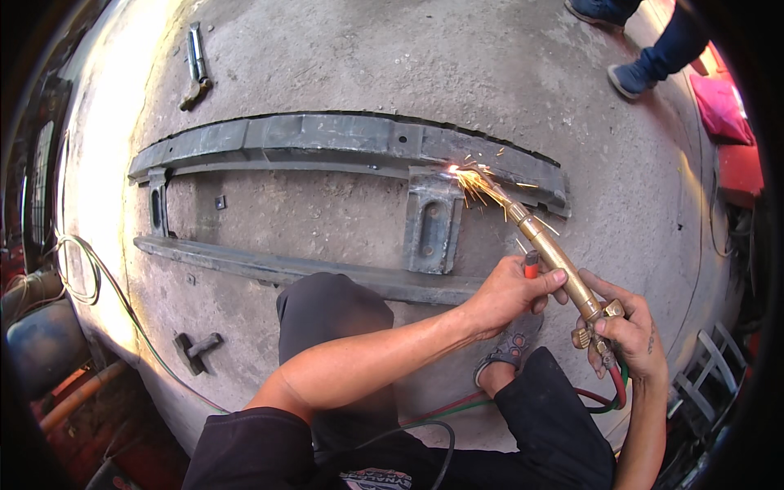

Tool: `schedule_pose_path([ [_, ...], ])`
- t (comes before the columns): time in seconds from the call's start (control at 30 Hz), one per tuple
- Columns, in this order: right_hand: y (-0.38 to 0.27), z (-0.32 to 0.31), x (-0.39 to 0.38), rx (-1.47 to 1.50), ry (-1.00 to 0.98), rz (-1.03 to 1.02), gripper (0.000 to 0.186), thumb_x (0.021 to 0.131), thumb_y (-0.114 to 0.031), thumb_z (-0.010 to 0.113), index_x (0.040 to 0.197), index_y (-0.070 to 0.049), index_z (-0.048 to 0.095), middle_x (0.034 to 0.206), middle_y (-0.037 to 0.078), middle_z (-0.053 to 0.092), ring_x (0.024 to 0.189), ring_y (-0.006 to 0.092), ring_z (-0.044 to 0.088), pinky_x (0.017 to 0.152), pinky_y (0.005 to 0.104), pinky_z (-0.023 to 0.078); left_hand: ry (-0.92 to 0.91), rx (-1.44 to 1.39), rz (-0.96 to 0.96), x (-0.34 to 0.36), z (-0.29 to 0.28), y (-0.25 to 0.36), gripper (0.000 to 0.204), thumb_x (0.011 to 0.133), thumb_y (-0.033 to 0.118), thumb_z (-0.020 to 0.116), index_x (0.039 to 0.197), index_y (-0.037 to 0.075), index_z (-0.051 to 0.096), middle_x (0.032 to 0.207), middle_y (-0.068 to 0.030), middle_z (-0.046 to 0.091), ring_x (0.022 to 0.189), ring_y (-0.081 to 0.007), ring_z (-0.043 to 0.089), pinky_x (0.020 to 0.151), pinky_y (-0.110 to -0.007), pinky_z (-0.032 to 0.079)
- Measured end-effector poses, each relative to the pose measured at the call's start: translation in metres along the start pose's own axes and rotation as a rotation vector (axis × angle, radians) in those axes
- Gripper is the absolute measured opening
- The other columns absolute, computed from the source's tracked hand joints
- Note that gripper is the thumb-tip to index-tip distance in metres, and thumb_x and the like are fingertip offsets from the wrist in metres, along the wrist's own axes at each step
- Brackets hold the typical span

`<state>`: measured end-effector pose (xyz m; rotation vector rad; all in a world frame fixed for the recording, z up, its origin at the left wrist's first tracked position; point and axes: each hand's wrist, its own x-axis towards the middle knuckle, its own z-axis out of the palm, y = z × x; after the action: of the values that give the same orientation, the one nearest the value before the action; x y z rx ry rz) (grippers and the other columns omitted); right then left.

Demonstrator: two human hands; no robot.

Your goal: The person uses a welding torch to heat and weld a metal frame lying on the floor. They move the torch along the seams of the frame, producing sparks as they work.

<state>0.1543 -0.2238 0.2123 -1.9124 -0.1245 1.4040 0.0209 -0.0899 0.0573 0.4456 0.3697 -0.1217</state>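
A brass gas torch slants up and left, its tip at the joint between a grey metal beam and an upright bracket. Bright sparks fly from a glowing spot there. My right hand is wrapped round the torch's rear end, by its valve knobs. Closed round a small red, lighter-like stick, my left hand has its thumb against the torch barrel. A lower metal rail and a left bracket belong to the same frame, which lies on the concrete floor.
Red and green hoses trail from the torch past my legs. A hammer lies near left, and a long-handled tool far left. Coiled hose is at the left edge. Another person's shoe stands far right.
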Motion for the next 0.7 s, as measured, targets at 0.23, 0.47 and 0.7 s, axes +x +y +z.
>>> schedule_pose_path([
  [0.23,-0.001,0.001,-0.002,-0.028,0.034,0.013,0.080,0.083,-0.028,0.073,0.148,0.013,0.050,0.078,0.013,0.067,0.053,0.0188,0.066,0.042,0.0293,0.051,-0.002,0.007,0.000,-0.002,0.002,0.003,0.031,0.102,0.033,0.074,0.109,0.003,0.071,0.090,-0.0047,0.070,0.070,-0.0078,0.055,0.062,-0.024,0.045],
  [0.47,0.006,-0.004,0.000,-0.041,0.027,-0.023,0.084,0.086,-0.034,0.076,0.149,0.013,0.047,0.077,0.016,0.069,0.048,0.0184,0.064,0.040,0.0291,0.050,-0.008,0.014,-0.002,0.000,0.002,0.001,0.028,0.103,0.030,0.072,0.109,0.003,0.071,0.089,-0.0046,0.071,0.069,-0.0075,0.055,0.062,-0.025,0.046],
  [0.7,-0.006,0.001,-0.002,-0.068,0.018,0.007,0.078,0.079,-0.023,0.069,0.148,0.012,0.052,0.078,0.012,0.066,0.052,0.0166,0.064,0.042,0.0295,0.050,-0.017,0.002,0.008,0.002,0.000,-0.001,0.027,0.103,0.030,0.072,0.110,0.003,0.070,0.089,-0.0047,0.071,0.069,-0.0076,0.056,0.062,-0.025,0.046],
])
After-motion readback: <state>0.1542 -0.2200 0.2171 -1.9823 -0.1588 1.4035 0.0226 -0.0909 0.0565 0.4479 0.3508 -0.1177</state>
